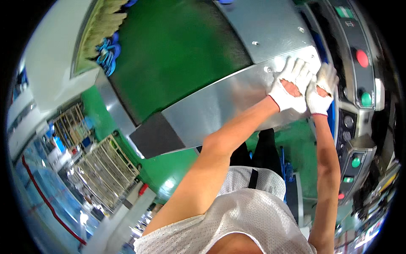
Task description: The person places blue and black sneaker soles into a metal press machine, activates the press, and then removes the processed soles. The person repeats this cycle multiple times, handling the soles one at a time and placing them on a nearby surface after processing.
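White knit gloves [283,98], each open at the back to bare skin, cover both hands; the fingers of the left hand [292,84] lie outstretched with slim gaps, while those of the right hand [322,89] reach forward close together, neither visibly gripping anything. Under them is the steel apron plate [218,108], running along the near side of a green conveyor belt [177,51]; the left hand lies over its right end, the right hand at its right edge. Good handling here, I judge, means flat palms, light even pressure, loose fingertips clear of the plate's edge and of the raised bolt head [267,69], and forearms well apart from the red push button [361,58] and green push button [366,99] on the right. The palms are hidden, so I cannot tell how firmly they press or whether anything thin lies beneath; whether the two gloves touch is also unclear. At the belt's far left, blue looped straps [111,53] are too tangled to sort, the far end of the belt is cut off, and a wire rack [103,173] at the near left holds contents too blurred to name.
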A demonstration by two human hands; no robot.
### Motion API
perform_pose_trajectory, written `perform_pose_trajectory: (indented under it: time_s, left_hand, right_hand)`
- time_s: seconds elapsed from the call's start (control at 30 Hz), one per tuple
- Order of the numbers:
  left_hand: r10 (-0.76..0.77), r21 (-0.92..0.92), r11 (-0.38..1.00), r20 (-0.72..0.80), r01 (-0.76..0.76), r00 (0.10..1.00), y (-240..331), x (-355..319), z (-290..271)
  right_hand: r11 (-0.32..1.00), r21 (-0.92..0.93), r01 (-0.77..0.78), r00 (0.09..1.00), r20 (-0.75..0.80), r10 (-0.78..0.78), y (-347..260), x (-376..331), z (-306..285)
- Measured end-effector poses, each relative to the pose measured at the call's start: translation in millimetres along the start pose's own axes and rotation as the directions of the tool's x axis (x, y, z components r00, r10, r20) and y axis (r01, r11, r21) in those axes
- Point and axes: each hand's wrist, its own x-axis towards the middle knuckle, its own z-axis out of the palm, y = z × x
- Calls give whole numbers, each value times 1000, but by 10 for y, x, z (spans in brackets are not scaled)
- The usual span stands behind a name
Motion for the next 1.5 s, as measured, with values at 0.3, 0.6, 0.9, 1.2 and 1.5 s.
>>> perform_pose_trajectory:
  time_s: [0.3, 0.6, 0.9, 1.2, 1.5]
  left_hand:
    - [-499, 111, 864, 54, 492, 865, -973, -2304, -1120]
    - [-659, 232, 686, -202, 689, 725, -1274, -3869, -1535]
    - [-700, 209, 712, 139, 671, 700, -151, -3901, -1414]
    - [-415, -44, 904, 148, 425, 898, 154, -1733, -708]
    - [-180, -88, 981, -112, 170, 977, -111, -37, -67]
  right_hand:
    - [951, 79, 299, 939, 152, -308, -2072, -25, 302]
    - [719, 416, 556, 750, 121, -650, -4241, -754, 363]
    - [741, 544, 394, 823, 150, -548, -3538, -1656, -201]
    - [976, -181, 119, 985, 145, -93, -1436, -1257, -269]
    - [963, -270, 10, 998, 69, 9, -315, 226, 44]
